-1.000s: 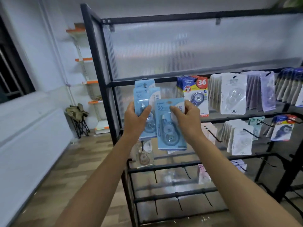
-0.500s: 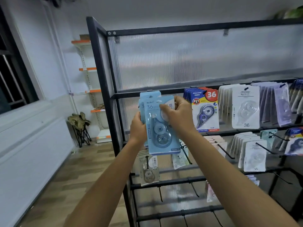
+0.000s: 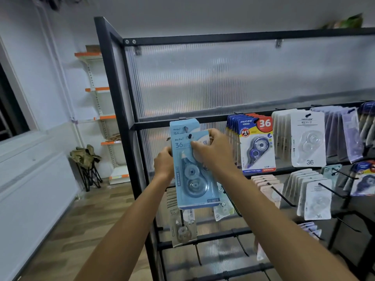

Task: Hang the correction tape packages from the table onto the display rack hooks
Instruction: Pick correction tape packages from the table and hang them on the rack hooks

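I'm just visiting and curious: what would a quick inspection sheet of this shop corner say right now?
Surface: black display rack with a ribbed translucent back panel; no table in view.
Job's things: light blue correction tape packages held at the top-left hook; whether one is on the hook, cannot tell.
Clutter: rows of other packages hanging, among them dark blue packages and white packages.
Grippers: left hand grips the packages' left edge; right hand pinches the front one's top.
Cables: nothing seen.
Surroundings: orange-edged wall shelves, folded stool, wood floor.
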